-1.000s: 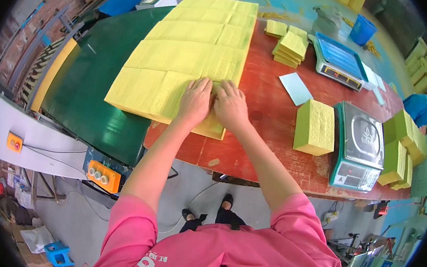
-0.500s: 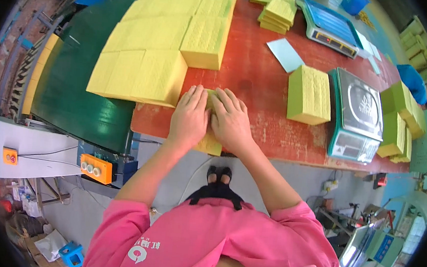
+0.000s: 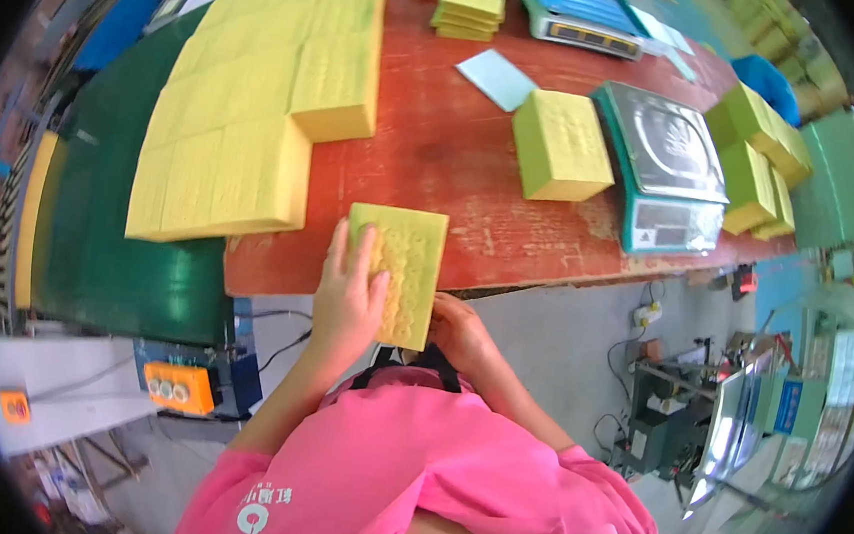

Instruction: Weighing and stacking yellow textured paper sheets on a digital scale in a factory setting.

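Both my hands hold a yellow stack of paper (image 3: 409, 266) at the table's front edge. Its broad face, marked with rows of dents, is turned up toward me. My left hand (image 3: 347, 296) grips the left side, fingers and thumb lying over the face. Curled at the lower right edge is my right hand (image 3: 462, 332); part of its fingers is hidden behind the stack. Left of it, a large block of yellow paper stacks (image 3: 219, 165) stands in close rows. A single yellow stack (image 3: 562, 147) stands farther right beside a teal scale (image 3: 662, 150) with a metal plate.
The red tabletop (image 3: 437, 137) carries a pale sheet (image 3: 498, 79), small yellow piles (image 3: 470, 7) and a second scale with a blue tray (image 3: 582, 13). More yellow stacks (image 3: 755, 177) sit at the right. A green surface (image 3: 83, 240) adjoins at left, above an orange switch box (image 3: 179, 388).
The stack under my hands has turned up so its dented face shows. My right hand has slid down to its lower right edge. The whole view has shifted, moving the table things leftward.
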Action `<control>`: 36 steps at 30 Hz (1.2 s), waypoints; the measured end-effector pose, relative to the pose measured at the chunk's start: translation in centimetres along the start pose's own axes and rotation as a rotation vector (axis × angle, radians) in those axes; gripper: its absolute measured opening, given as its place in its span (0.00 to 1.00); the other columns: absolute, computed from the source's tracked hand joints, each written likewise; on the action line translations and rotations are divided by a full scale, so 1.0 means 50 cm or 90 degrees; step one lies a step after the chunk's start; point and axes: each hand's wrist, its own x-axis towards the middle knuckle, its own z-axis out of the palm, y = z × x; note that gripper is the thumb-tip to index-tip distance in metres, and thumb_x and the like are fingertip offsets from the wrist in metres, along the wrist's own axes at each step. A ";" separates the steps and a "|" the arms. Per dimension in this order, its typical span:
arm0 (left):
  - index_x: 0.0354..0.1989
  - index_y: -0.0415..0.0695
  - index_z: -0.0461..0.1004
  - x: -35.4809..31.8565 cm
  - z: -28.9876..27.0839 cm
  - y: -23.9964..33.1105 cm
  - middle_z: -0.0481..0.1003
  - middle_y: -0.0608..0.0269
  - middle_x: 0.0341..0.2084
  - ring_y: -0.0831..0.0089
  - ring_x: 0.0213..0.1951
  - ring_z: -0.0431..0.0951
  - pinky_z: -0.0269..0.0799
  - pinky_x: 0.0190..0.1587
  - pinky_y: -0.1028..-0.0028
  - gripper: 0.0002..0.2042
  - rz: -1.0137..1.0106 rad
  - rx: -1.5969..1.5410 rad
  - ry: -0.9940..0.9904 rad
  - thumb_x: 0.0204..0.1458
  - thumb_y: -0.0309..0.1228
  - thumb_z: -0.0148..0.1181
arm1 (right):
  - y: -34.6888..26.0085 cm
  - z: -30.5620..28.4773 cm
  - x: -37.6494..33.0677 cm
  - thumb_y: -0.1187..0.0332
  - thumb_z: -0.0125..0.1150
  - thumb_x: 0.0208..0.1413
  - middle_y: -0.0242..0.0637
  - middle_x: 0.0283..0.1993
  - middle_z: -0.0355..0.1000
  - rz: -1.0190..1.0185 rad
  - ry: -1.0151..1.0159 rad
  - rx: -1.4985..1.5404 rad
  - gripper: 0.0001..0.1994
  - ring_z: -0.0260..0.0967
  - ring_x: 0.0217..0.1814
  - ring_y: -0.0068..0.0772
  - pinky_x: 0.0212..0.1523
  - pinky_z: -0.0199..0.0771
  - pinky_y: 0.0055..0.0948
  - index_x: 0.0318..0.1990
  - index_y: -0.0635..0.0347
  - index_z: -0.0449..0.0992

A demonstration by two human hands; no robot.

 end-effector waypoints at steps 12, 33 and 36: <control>0.68 0.33 0.52 0.175 0.036 0.236 0.58 0.46 0.65 0.59 0.67 0.58 0.52 0.68 0.65 0.24 0.008 -0.645 -0.070 0.66 0.31 0.40 | -0.265 -0.009 -0.208 0.60 0.48 0.65 0.39 0.62 0.65 -0.505 0.036 -0.154 0.25 0.61 0.65 0.30 0.64 0.58 0.32 0.63 0.68 0.63; 0.56 0.48 0.68 0.576 0.705 0.648 0.72 0.63 0.52 0.70 0.53 0.74 0.74 0.55 0.68 0.18 -0.456 -1.339 -0.021 0.60 0.39 0.57 | -1.062 -0.262 -0.140 0.59 0.67 0.48 0.46 0.57 0.71 -0.850 0.248 -1.145 0.25 0.66 0.62 0.51 0.58 0.64 0.47 0.54 0.59 0.75; 0.54 0.46 0.68 0.573 0.693 0.661 0.74 0.64 0.49 0.71 0.50 0.76 0.75 0.54 0.71 0.14 -0.550 -1.328 0.049 0.63 0.37 0.52 | -1.077 -0.264 -0.115 0.60 0.68 0.48 0.45 0.57 0.72 -0.834 0.200 -1.166 0.25 0.67 0.61 0.51 0.58 0.64 0.46 0.54 0.59 0.75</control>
